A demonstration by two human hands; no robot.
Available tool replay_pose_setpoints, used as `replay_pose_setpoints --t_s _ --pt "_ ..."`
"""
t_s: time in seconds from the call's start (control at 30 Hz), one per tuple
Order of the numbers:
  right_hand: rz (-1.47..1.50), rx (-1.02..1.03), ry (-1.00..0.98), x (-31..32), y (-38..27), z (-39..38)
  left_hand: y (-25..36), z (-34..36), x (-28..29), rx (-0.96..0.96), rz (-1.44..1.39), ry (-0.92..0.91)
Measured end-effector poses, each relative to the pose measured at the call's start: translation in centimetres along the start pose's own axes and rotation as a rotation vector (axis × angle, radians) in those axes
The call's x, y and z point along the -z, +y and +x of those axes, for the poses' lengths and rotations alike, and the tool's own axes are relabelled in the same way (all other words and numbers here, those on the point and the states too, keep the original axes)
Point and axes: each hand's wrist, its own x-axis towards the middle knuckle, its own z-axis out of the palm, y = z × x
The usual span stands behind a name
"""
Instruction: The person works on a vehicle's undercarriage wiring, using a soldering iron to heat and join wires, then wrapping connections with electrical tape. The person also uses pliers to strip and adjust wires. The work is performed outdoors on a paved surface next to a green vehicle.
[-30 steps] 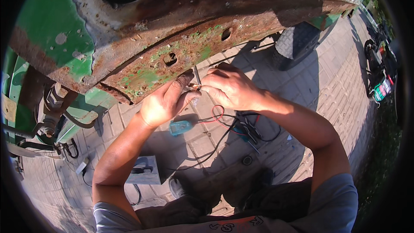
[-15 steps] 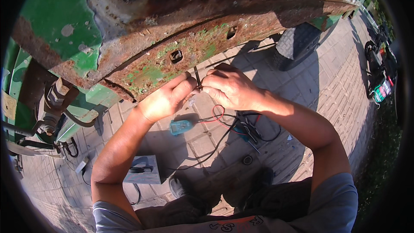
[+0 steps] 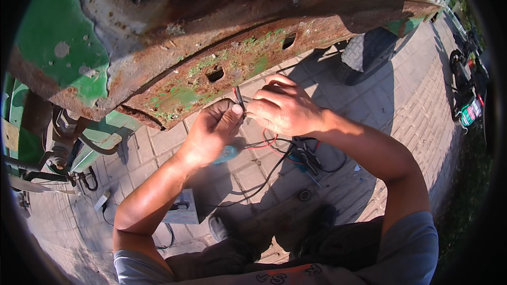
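Just below the rusty lower edge of a green metal panel (image 3: 195, 82), my hands meet at a thin dark cable (image 3: 239, 96). Red and black strands show at its upper end. My left hand (image 3: 211, 132) pinches it between thumb and bent fingers, the thumb now on top. Close beside it, my right hand (image 3: 288, 108) has its fingertips pressed together at the same cable; its grip is partly hidden. On the paving below, a blue handheld meter (image 3: 227, 154) is mostly covered by my left hand. Red and black leads and dark-handled pliers (image 3: 306, 155) lie to the right of it.
A grey box (image 3: 184, 210) with a cord stands by my left forearm. A small dark ring (image 3: 304, 195) lies near my feet. Bolts and a bent rod (image 3: 63, 148) stick out at the left. A tyre (image 3: 367, 53) is at the far right, and a motorbike (image 3: 463, 76) stands beyond.
My left hand has turned so its thumb shows on top, and has dropped slightly, covering the meter. The cable's red strand has come into sight. The panel has shifted a little leftward in view.
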Motion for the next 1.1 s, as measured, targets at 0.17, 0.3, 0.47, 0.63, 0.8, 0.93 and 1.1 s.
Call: replay_pose_setpoints --t_s 0.17,0.3,0.47,0.63,0.8,0.93,1.1 --pt "1.494 -1.193 -0.352 0.2 -0.2 -0.8 -0.1 0.4 1.0 -0.200 0.303 -0.066" --pt "2.108 -1.261 -0.388 -1.2 -0.3 -0.8 0.2 0.7 1.7 -0.286 0.469 -0.088" --pt "1.967 -1.272 -0.253 -1.2 -1.3 -0.2 0.3 0.8 2.2 -0.321 0.563 -0.106" --pt "0.824 -0.602 -0.226 -1.1 -1.1 0.0 1.0 0.5 1.9 -0.048 0.358 -0.115" --pt "-0.074 0.104 -0.253 0.6 -0.3 0.6 -0.2 0.4 1.7 0.207 -0.280 -0.183" --pt "0.241 -0.228 -0.142 -0.3 -0.7 -0.4 -0.8 0.5 1.5 0.011 -0.038 -0.128" --pt "1.704 -1.359 -0.437 -0.4 -1.3 -1.0 -0.9 0.6 1.5 -0.404 0.512 -0.023"
